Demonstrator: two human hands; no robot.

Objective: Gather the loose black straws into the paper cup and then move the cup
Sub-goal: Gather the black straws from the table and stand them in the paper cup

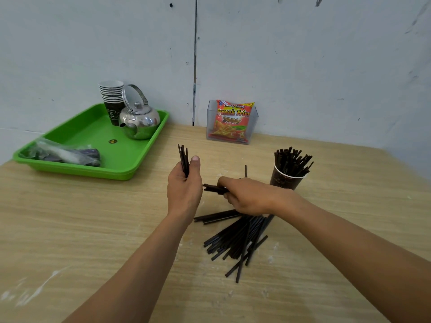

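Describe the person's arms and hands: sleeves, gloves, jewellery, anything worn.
Nothing worn is in view. The left hand and right hand have no gloves, and no rings show on the parts that can be seen. The left forearm and right forearm are uncovered down to the picture's edge, with no sleeve, watch or bracelet in sight.
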